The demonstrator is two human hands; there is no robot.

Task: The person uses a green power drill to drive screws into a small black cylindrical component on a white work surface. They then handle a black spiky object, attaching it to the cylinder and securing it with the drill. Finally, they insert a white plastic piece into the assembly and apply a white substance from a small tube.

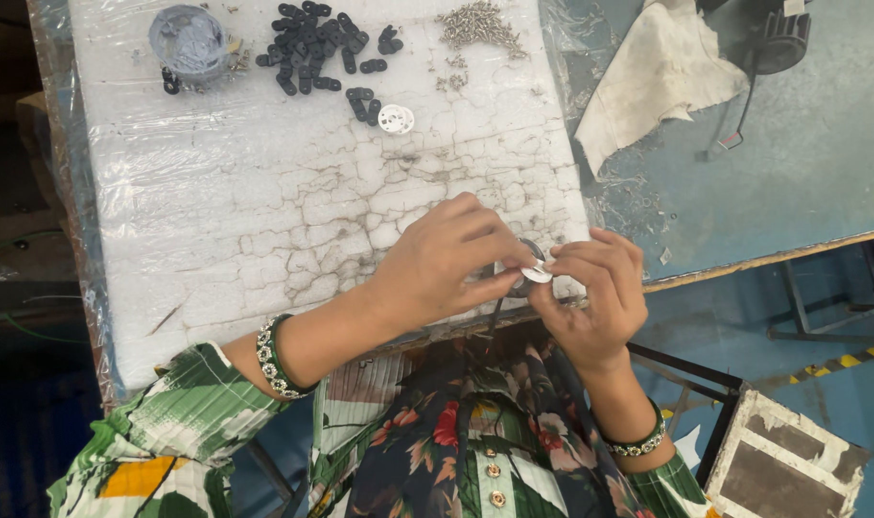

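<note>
My left hand [447,264] and my right hand [595,293] meet at the near edge of a white foam board wrapped in plastic film [264,201]. Together their fingertips pinch a small white round disc part [536,272], with a dark thin piece hanging below it. At the board's far side lie a pile of small black link-shaped parts [312,43], a heap of small metal screws [475,27], and one loose white disc [396,119].
A round clear container [188,40] sits at the far left of the board. A dirty white cloth [653,72] and a black cylindrical tool [780,38] lie on the blue-grey table [802,163]. A worn white block [782,465] stands at lower right.
</note>
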